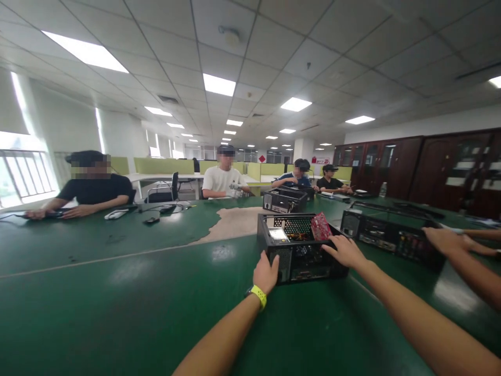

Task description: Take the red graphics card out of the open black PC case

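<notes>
An open black computer case (309, 263) lies on the green table in front of me. My left hand (266, 272), with a yellow-green watch strap at its wrist, grips the case's near left corner. My right hand (346, 250) holds the near right edge, fingers over the top rim and thumb on the facing side. Just beyond those fingers a red circuit board (321, 227) stands tilted in the case; whether they touch it I cannot tell. A silver box-shaped part (277, 234) sits inside at the left, near coloured wires.
To the right, a co-worker's hands (442, 243) are at another open case (378, 230). A third case (285, 199) stands behind mine. Several people sit across the green table (117, 308), whose covering has a torn pale patch (235, 222). A white mouse-like object (116, 214) and cables lie at left.
</notes>
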### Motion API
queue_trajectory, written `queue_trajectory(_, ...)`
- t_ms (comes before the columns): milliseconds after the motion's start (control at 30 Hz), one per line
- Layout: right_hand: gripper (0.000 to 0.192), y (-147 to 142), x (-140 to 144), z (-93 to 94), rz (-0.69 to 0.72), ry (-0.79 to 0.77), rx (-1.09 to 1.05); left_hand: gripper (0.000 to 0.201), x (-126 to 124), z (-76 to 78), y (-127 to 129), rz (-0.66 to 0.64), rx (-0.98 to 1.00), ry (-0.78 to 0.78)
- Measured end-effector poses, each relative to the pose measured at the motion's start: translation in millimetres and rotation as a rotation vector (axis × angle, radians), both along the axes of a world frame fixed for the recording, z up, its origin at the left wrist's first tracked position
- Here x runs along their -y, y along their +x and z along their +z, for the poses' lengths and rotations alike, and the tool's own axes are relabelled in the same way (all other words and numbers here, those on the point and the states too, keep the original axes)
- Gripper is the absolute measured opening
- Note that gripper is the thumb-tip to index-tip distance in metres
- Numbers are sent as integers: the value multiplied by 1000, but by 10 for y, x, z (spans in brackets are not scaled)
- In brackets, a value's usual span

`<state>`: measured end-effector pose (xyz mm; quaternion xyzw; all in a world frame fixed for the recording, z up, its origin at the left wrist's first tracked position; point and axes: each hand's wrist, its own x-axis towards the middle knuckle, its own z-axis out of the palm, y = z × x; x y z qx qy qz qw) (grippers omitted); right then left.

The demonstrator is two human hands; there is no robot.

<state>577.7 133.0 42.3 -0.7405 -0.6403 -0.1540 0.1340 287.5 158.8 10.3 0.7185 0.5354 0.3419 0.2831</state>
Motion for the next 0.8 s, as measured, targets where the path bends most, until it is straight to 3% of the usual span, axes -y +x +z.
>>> queue_trajectory(167,39,-363,-163,-51,105,93,-40,50,54,-18,-137,-17,79,14)
queue_trajectory(333,44,-1042,-134,-312,207,260,-111,58,134,-117,-849,-128,290,16)
queue_trajectory(400,47,-1465,-183,-366,204,313,-135,64,127,-154,-1257,-94,349,-7)
queue_trajectory(467,47,-1949,-370,-300,159,313,-162,66,156,-168,-1661,20,338,-1)
queue_trajectory(567,42,-2706,-854,44,149,187,-226,57,340,-165,-2151,182,235,42)
queue_trajectory(667,46,-3531,-1178,413,249,107,-267,44,613,-235,-2489,177,98,33)
queue_trajectory(733,53,-4121,-1062,450,390,72,-245,33,757,-357,-2669,112,3,-24)
queue_trajectory(800,52,-4636,-673,247,605,3,-225,24,857,-518,-2823,72,-58,-141)
